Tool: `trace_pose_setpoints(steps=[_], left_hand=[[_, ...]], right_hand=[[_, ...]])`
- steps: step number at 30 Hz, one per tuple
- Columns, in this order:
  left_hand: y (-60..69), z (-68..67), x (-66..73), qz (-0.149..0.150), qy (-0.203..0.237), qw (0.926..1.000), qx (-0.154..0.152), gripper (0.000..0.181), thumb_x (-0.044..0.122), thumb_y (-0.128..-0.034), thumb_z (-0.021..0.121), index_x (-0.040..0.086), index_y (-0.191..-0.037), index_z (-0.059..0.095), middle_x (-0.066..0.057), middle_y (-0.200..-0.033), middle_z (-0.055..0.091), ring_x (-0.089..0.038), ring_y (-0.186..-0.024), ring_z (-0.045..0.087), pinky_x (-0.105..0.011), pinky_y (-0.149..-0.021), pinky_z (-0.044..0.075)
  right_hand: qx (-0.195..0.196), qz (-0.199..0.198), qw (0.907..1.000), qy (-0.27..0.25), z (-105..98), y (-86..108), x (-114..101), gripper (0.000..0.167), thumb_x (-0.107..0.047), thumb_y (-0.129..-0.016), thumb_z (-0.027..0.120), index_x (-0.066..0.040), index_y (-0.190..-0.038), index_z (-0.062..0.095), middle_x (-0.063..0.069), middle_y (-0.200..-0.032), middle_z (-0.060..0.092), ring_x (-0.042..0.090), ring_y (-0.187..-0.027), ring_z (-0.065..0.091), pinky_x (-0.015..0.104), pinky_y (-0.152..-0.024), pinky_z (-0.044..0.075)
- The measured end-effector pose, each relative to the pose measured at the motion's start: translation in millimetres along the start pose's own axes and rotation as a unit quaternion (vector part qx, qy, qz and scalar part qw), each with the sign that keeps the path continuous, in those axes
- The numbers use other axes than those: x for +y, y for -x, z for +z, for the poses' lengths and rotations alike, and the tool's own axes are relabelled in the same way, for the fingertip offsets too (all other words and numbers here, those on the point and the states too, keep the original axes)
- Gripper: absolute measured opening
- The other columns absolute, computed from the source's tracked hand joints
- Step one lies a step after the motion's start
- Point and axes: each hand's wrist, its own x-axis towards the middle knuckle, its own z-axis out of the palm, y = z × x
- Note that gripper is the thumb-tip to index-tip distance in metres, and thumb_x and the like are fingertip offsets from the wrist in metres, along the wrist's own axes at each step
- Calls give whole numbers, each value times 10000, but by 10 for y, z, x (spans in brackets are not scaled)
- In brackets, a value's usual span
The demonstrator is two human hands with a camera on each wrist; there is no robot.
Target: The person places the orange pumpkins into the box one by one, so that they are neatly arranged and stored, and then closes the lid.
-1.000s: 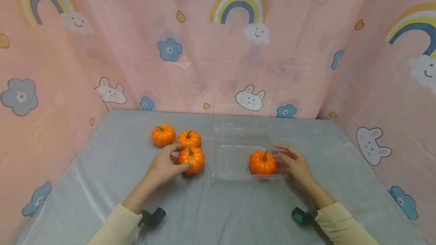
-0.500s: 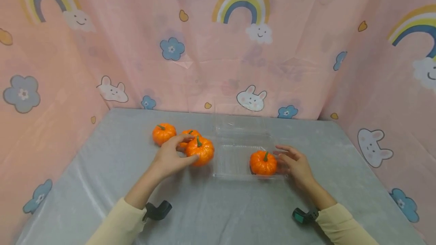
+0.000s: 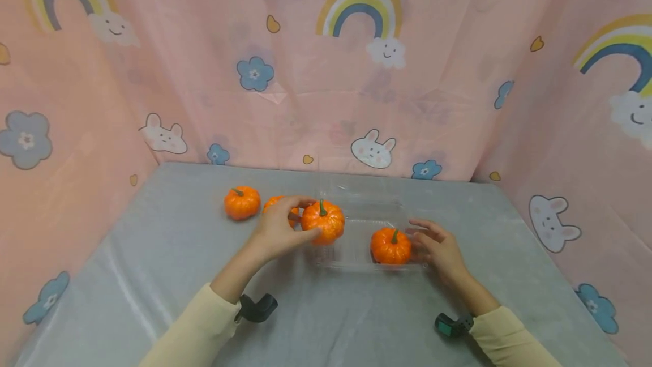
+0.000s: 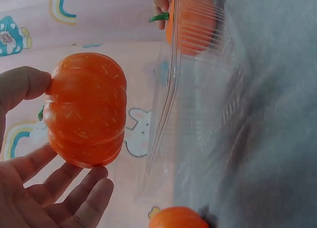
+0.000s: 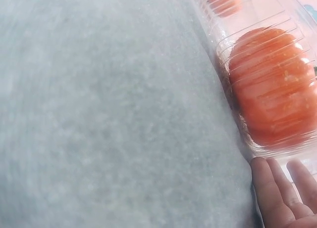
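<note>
My left hand [image 3: 280, 230] grips a small orange pumpkin [image 3: 323, 222] with a green stem, held up at the left end of a clear plastic box [image 3: 351, 265]. In the left wrist view this pumpkin [image 4: 86, 109] sits between the thumb and fingers, above the table. Another pumpkin [image 3: 390, 246] lies in the right part of the box. My right hand [image 3: 442, 251] rests at the box's right end, fingers extended; in the right wrist view its fingertips [image 5: 260, 163] touch the clear wall beside the pumpkin [image 5: 275, 87].
Two more pumpkins are on the grey cloth to the left: one [image 3: 241, 203] farther out, the other [image 3: 275, 203] partly hidden behind my left hand. The box's clear lid [image 3: 351, 186] stands raised at the back. A pink patterned curtain [image 3: 305, 84] surrounds the table.
My left hand has lifted its pumpkin off the cloth and carried it right, to the box's left edge. My right hand has stayed at the box's right end.
</note>
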Motion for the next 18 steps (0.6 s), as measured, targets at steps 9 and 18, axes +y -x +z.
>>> trace_pose_setpoints(steps=[9, 18], left_hand=[[-67, 143, 70, 181, 137, 9992, -331, 541, 271, -746, 799, 204, -1246, 604, 9, -1243, 598, -198, -967, 615, -282, -755, 535], [-137, 310, 63, 369, -51, 9976, -587, 551, 297, -749, 783, 186, -1254, 593, 2, -1244, 601, -194, -1004, 604, -312, -794, 533]], right_hand=[[-14, -63, 10000, -22, -10, -3, 19, 443, -230, -995, 517, 9, -1364, 459, 93, -1216, 654, 86, -853, 674, 339, -731, 597], [-48, -78, 10000, -33, -10, 6, 11, 441, -231, -995, 519, 11, -1359, 459, 56, -1190, 663, 86, -858, 673, 340, -731, 597]])
